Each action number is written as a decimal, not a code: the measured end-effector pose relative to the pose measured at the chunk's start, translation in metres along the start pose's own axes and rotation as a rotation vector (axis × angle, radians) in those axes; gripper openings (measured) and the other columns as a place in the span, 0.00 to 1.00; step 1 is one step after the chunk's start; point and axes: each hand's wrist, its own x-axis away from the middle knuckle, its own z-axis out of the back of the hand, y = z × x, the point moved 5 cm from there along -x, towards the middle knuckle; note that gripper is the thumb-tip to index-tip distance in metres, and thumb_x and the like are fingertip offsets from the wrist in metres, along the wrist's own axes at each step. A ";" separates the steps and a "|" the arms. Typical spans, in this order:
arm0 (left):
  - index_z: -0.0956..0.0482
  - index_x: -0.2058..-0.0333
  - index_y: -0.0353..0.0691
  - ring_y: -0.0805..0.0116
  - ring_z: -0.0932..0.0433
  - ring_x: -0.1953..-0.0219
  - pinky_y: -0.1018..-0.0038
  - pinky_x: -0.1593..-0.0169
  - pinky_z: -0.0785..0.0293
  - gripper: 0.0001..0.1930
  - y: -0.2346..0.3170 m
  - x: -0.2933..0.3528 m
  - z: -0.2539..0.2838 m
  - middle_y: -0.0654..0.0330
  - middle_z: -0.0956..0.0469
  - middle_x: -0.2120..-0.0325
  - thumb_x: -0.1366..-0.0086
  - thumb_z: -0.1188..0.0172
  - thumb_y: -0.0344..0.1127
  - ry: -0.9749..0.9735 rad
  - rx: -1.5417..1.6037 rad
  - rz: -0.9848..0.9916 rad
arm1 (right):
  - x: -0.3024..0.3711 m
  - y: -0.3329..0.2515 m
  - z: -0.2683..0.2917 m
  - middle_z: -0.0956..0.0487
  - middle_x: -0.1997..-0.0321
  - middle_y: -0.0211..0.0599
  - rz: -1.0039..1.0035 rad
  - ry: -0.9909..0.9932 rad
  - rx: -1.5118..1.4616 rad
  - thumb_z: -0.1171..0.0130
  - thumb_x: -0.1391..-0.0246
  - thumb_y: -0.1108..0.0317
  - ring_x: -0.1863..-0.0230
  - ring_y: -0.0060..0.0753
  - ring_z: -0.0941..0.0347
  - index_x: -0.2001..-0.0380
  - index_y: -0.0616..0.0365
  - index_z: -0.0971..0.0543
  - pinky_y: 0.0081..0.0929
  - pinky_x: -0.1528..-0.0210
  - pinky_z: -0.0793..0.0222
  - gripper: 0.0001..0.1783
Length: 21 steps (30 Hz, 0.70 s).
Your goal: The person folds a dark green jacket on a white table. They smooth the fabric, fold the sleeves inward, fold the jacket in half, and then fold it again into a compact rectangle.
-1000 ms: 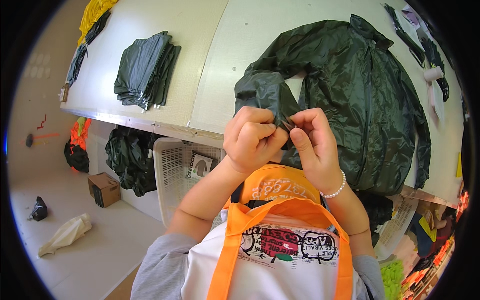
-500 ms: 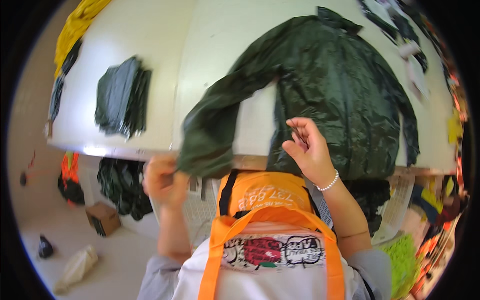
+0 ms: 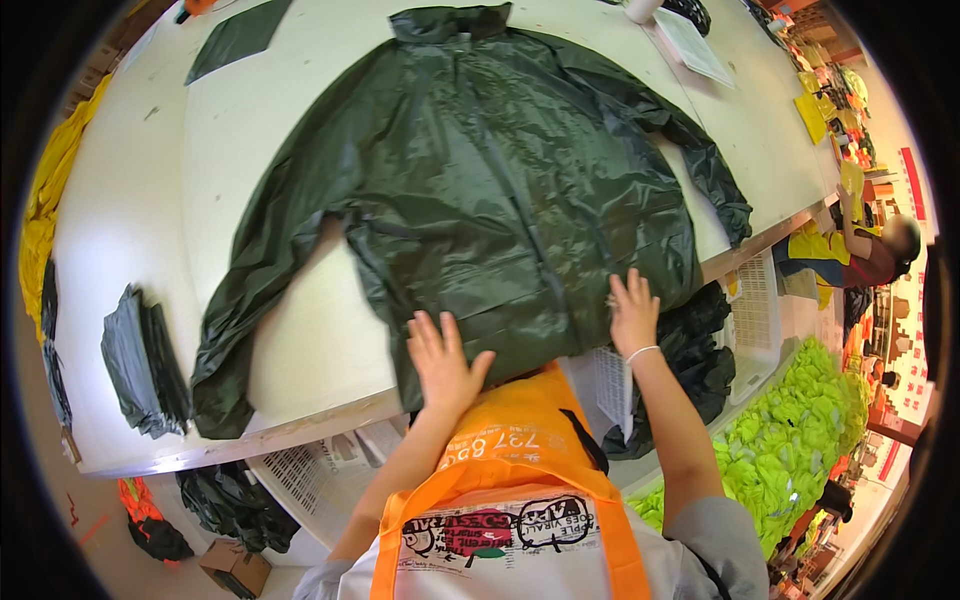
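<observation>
A dark green, shiny zip-front jacket (image 3: 470, 180) lies spread on the white table (image 3: 300, 345), its collar at the far side and both sleeves out to the sides. Its lower hem hangs at the table's near edge. My left hand (image 3: 443, 368) rests flat on the hem's left part, fingers spread. On the hem's right part lies my right hand (image 3: 634, 318), fingers stretched out. Something small and dark shows by its fingers, too small to name. Neither hand grips the cloth.
A stack of folded dark green garments (image 3: 145, 365) lies at the table's left. Below the edge stand white crates (image 3: 305, 485) and dark green garments (image 3: 235, 505). A bright yellow-green heap (image 3: 790, 440) lies at the right, with a person (image 3: 865, 255) beyond. White paper (image 3: 695, 48) lies at the far right.
My left hand has left the left sleeve's cuff and now lies on the hem. My right hand has come down flat onto the hem. The left sleeve lies on the table; the view has turned.
</observation>
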 end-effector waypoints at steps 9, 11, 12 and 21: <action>0.49 0.34 0.48 0.48 0.57 0.31 0.49 0.33 0.59 0.42 -0.042 -0.127 0.013 0.50 0.55 0.32 0.43 0.42 0.55 0.207 -0.418 0.126 | -0.116 -0.021 -0.005 0.42 0.32 0.45 0.338 0.092 -0.329 0.52 0.43 0.69 0.30 0.48 0.51 0.39 0.53 0.36 0.51 0.33 0.55 0.27; 0.50 0.33 0.50 0.51 0.57 0.31 0.49 0.34 0.59 0.40 -0.047 -0.146 0.017 0.53 0.55 0.32 0.40 0.45 0.55 0.207 -0.449 0.151 | -0.138 -0.028 0.000 0.43 0.32 0.47 0.382 0.086 -0.391 0.51 0.44 0.69 0.30 0.49 0.52 0.40 0.54 0.35 0.51 0.33 0.56 0.27; 0.50 0.33 0.51 0.51 0.57 0.31 0.49 0.34 0.59 0.39 -0.045 -0.150 0.015 0.54 0.55 0.32 0.39 0.46 0.55 0.204 -0.461 0.159 | -0.146 -0.026 0.000 0.42 0.33 0.48 0.406 0.076 -0.404 0.49 0.45 0.69 0.31 0.50 0.51 0.40 0.54 0.34 0.51 0.33 0.55 0.27; 0.40 0.39 0.42 0.50 0.47 0.35 0.51 0.35 0.54 0.36 0.013 -0.161 0.033 0.51 0.42 0.38 0.43 0.39 0.49 0.532 -0.254 0.119 | -0.247 0.079 0.065 0.30 0.40 0.39 0.483 0.229 -0.459 0.51 0.51 0.80 0.56 0.45 0.24 0.48 0.52 0.27 0.34 0.56 0.26 0.25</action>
